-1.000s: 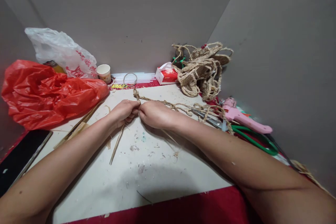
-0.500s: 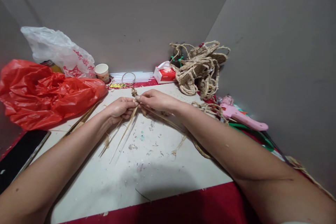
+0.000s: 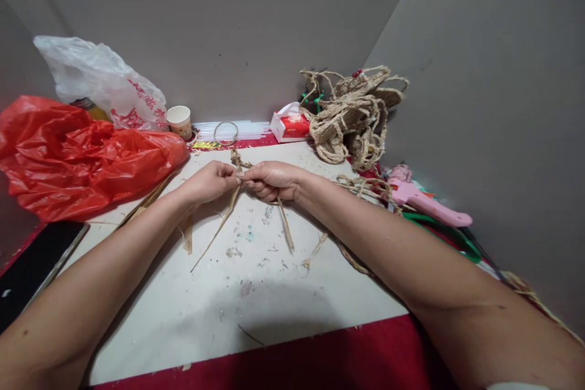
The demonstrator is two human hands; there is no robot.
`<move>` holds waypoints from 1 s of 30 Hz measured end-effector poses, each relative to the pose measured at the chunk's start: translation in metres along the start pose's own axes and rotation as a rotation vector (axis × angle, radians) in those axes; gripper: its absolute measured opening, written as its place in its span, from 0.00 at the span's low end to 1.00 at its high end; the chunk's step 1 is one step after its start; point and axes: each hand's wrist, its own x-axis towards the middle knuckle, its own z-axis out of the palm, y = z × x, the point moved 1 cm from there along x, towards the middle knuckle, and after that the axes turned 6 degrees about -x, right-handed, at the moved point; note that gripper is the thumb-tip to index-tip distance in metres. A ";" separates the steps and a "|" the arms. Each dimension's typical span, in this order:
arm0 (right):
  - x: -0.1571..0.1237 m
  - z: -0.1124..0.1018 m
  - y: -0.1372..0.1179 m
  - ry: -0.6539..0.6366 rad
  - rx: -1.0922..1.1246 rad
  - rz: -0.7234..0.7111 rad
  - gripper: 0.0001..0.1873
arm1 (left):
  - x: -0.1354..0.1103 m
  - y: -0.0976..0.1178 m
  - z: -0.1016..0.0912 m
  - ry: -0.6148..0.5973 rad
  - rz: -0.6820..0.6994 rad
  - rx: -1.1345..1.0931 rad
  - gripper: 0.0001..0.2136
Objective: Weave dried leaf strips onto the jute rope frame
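My left hand [image 3: 211, 181] and my right hand [image 3: 272, 180] meet over the middle of a white board [image 3: 237, 298]. Both pinch a braid of straw [image 3: 237, 161] whose plaited end sticks up just behind the fingers. Loose straw strands [image 3: 214, 239] hang from the left fingers down onto the board. Another strand [image 3: 286, 230] drops from under the right hand. The braided cord trails away under my right forearm towards the right.
A red plastic bag [image 3: 77, 152] and a white bag [image 3: 100, 82] lie at the left, with a paper cup [image 3: 180, 120], a ring [image 3: 225, 132] and a tissue pack [image 3: 291, 125] behind. A heap of braided rope [image 3: 354, 116], a pink glue gun [image 3: 423, 201] and green scissors [image 3: 452, 234] sit right. A phone [image 3: 36, 271] lies at the front left.
My hands shifted slightly away from me and kept twisting the braid. The right hand turned palm-side in, and the loose strands swung under it. The scissors' blades are now covered by my forearm.
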 end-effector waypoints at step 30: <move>-0.003 -0.002 -0.003 0.009 0.278 0.009 0.12 | -0.021 0.022 -0.069 0.284 -0.281 0.511 0.16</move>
